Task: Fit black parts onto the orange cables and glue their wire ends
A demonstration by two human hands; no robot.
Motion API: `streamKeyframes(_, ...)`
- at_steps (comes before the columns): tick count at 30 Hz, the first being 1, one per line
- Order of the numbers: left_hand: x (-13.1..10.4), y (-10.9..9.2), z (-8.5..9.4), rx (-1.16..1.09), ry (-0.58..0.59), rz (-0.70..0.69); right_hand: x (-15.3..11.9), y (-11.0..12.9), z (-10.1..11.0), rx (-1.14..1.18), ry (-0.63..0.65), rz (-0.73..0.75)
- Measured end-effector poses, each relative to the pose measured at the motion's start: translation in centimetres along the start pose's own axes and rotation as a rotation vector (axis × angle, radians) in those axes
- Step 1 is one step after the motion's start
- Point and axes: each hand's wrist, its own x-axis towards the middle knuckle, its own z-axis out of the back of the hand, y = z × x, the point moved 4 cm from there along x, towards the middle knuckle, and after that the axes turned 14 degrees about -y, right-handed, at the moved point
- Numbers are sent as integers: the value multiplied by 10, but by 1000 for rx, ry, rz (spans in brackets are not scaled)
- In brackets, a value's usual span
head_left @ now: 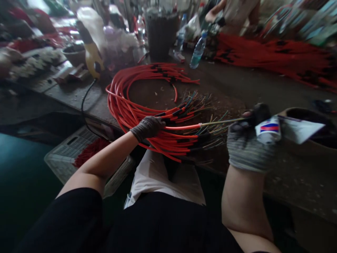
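Note:
My left hand [149, 128], in a dark grey knit glove, is closed round a red cable [183, 127] above a coiled bundle of similar red cables [116, 95]. Bare thin wires [221, 122] run from this cable's end to my right hand [249, 140]. That hand wears a striped grey glove with blackened fingers, which pinch the wires' far end. A white squeeze tube [268, 129] with a red and blue band overlaps the right glove's outer side; whether the hand grips it I cannot tell. Stripped wire ends [200, 100] fan out from the bundle between my hands.
A dark round container [300, 112] stands at the right. Behind the coil are a dark bucket [161, 33], a plastic bottle [198, 49] and a yellow-and-black tool [92, 58]. More red cables [265, 56] lie near another person [237, 14]. A white crate [65, 149] sits below left.

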Motion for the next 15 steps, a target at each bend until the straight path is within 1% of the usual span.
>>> streamKeyframes(3, 4, -9, 1, -172, -163, 8, -1, -9, 8, 16, -25, -59)
streamKeyframes(5, 3, -6, 0, -250, -240, 37, -1, -10, 9, 35, -30, -85)
streamKeyframes(7, 0, -2, -2, -200, -248, 123, -1, -12, 10, 62, -26, -101)
streamKeyframes(9, -1, -9, 0, -149, -259, 155, 1, -18, 11, 102, -22, -120)
streamKeyframes(11, 3, -31, 6, -206, -345, 93, 4, -27, 18, 134, -28, -150)
streamKeyframes(13, 11, -60, 13, -332, -451, 6, 7, -36, 32, 121, -43, -204)
streamKeyframes(14, 16, -73, 13, -394, -466, -14, 8, -38, 41, 93, -53, -222)
streamKeyframes(15, 22, -82, 11, -435, -436, -18, 9, -36, 53, 54, -69, -220)
